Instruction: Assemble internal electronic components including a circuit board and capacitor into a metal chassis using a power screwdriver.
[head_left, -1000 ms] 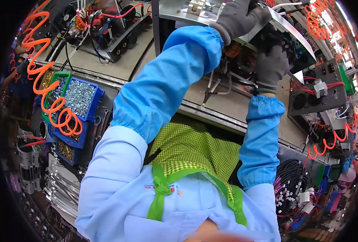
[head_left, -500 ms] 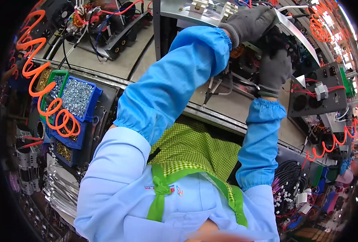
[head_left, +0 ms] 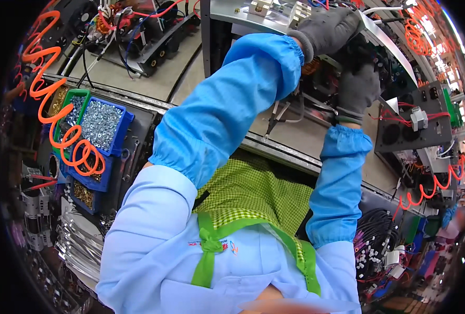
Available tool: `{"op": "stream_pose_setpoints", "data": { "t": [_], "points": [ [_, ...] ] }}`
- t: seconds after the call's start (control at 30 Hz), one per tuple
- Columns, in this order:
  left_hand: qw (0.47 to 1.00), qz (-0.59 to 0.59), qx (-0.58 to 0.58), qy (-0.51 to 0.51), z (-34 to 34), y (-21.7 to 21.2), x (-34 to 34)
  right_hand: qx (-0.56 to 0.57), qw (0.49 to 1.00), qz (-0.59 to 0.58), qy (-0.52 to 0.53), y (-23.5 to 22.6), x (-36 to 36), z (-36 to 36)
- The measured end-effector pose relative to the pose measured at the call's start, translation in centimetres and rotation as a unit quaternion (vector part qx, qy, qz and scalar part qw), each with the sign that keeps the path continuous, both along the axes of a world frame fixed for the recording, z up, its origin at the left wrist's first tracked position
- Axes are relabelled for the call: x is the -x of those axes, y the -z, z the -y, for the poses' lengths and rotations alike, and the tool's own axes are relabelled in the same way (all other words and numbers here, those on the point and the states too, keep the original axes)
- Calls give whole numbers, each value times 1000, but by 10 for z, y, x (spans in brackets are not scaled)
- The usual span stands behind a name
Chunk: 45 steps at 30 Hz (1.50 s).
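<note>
My left hand (head_left: 328,32), in a dark grey glove, lies at the corner of an open metal machine housing. Its fingers bend over by the edge of the silver side panel (head_left: 387,44). Below it my right hand (head_left: 359,90), in the same kind of glove, reaches up inside the housing. Its fingers are curled in the shadow there, and what they hold is hidden. A copper-coloured coil (head_left: 310,67) shows under my left wrist. Cables with light tips (head_left: 275,119) hang in front of the housing onto the bench.
Blue bin of small metal fasteners (head_left: 101,125) and a green bin (head_left: 75,99) stand at the left, under a coiled orange hose (head_left: 46,94). Another open machine frame (head_left: 154,57) sits at the back left. A black panel with red wires (head_left: 413,123) is at the right, above bundled black cables (head_left: 374,235).
Both hands stay almost where they were. The right hand has shifted very slightly within the housing, and the whole view has moved a little.
</note>
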<state>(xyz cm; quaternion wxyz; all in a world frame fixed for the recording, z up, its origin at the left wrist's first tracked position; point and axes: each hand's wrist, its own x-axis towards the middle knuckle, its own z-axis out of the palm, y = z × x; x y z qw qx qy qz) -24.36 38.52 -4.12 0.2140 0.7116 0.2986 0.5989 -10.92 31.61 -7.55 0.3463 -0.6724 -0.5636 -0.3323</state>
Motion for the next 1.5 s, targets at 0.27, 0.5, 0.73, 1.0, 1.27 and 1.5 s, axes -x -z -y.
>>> {"op": "stream_pose_setpoints", "data": {
  "t": [0.27,0.5,0.73,1.0,1.27,1.5],
  "points": [
    [998,30,-48,8,-3,-3,-6,-63,996,-50,-45,2,11,-1],
    [998,-2,37,46,0,-14,-2,-46,996,-77,-2,3,4,-10],
    [977,52,-196,-72,48,26,14,-104,976,-4,-192,1,12,71],
    [964,-100,-17,245,184,177,7,135,968,-155,-147,172,-83,163],
    [924,-240,33,296,188,227,-40,357,914,-26,-190,178,-158,197],
    [949,-236,63,200,161,239,-75,420,868,86,-249,171,-201,181]
  ]
}}
